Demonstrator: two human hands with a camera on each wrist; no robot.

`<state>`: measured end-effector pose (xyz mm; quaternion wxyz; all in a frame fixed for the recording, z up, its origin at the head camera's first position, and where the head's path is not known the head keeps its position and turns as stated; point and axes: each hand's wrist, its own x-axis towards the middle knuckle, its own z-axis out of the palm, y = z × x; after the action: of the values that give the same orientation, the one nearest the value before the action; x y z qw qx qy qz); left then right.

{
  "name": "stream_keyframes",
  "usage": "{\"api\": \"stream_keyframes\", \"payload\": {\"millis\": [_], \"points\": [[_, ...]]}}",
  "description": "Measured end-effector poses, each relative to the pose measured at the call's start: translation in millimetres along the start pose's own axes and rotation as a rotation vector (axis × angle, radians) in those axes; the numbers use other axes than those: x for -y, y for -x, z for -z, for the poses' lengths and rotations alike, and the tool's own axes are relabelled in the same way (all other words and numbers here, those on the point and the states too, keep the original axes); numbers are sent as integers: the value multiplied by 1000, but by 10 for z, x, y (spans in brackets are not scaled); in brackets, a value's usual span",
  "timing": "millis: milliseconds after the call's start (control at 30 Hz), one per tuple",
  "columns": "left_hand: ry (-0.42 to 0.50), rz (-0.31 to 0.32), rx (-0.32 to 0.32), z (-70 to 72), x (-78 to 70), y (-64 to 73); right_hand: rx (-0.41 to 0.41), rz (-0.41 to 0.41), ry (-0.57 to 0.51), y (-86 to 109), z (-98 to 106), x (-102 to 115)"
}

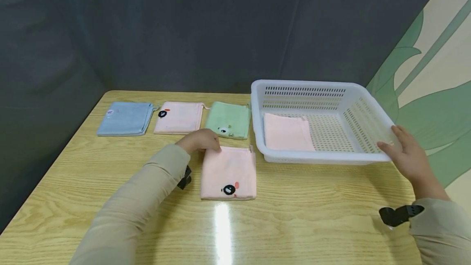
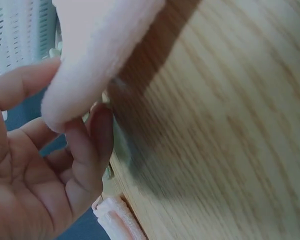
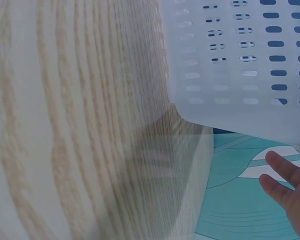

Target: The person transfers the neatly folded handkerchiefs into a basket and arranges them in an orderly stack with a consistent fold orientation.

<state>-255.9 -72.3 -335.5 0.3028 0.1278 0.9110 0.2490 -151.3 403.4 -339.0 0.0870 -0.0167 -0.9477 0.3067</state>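
Observation:
A folded pink towel (image 1: 229,171) with a black embroidered face lies in the middle of the table. At its far left corner my left hand (image 1: 201,140) pinches the cloth; the left wrist view shows the lifted towel edge (image 2: 85,65) between thumb and fingers. My right hand (image 1: 406,154) holds the right rim of a white plastic basket (image 1: 312,158), thumb over the rim and other fingers outside. Two outstretched fingers (image 3: 285,172) show beside the basket wall (image 3: 230,85) in the right wrist view. Inside the basket, at its left, lies another folded pink towel (image 1: 288,133).
Along the back of the wooden table (image 1: 312,216) lie a blue folded towel (image 1: 126,118), a pink one (image 1: 180,118) and a green one (image 1: 229,118). A dark curtain (image 1: 191,32) hangs behind, and a painted wall (image 1: 434,81) stands at the right.

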Motion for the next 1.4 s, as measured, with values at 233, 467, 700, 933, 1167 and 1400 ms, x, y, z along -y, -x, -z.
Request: {"api": "stream_keyframes", "payload": {"millis": [233, 467, 700, 933, 1167, 1400], "points": [[-59, -99, 97, 35, 49, -28, 2, -1, 0, -8, -4, 10], [-55, -132, 96, 37, 79, -16, -1, 0, -5, 6, -5, 7], [-16, -194, 70, 30, 126, 5, -6, 3, -3, 5, -3, -10], [31, -279, 22, 34, 135, 84, -7, 4, -2, -3, -18, -19], [78, -335, -37, 40, 112, 170, -5, 6, -1, 2, -27, -12], [101, -372, -107, 79, 58, 264, -5, 6, 7, 0, 7, 0]]}}
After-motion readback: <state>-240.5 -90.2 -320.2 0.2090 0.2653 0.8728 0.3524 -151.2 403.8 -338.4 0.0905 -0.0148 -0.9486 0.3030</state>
